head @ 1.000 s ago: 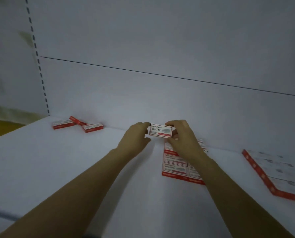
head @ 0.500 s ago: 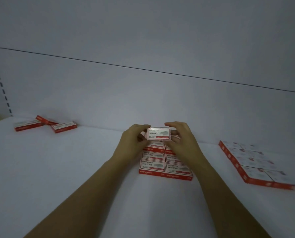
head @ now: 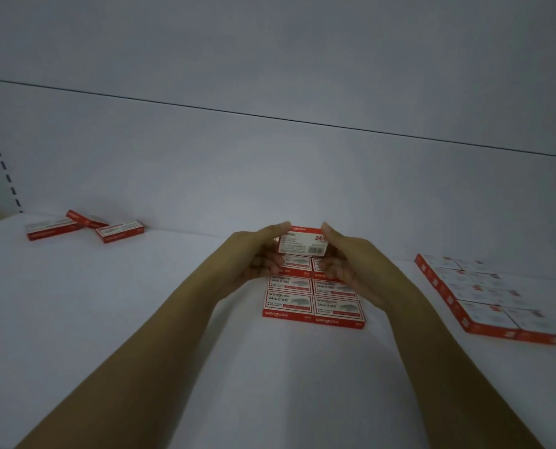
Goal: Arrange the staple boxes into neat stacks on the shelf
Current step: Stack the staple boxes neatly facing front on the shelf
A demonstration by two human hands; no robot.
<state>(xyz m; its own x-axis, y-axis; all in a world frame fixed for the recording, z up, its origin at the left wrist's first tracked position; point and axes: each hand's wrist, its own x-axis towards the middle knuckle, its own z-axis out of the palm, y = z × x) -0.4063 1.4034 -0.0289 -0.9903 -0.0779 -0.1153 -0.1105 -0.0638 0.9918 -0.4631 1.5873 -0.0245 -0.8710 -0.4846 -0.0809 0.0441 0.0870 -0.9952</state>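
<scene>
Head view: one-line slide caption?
Left hand and right hand hold one staple box over the centre block on the shelf; loose boxes lie left.

Loose boxes [head: 119, 230] left of box grid [head: 314, 301]

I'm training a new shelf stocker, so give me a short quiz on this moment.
1. True or false: only the right hand holds the raised staple box.
2. Where on the shelf do the three loose boxes lie? A back left; B front right; C in the hands.
3. How many boxes form the front row of the central block?
Key: 1 false, the left hand holds it too; 2 A; 3 two.
</scene>
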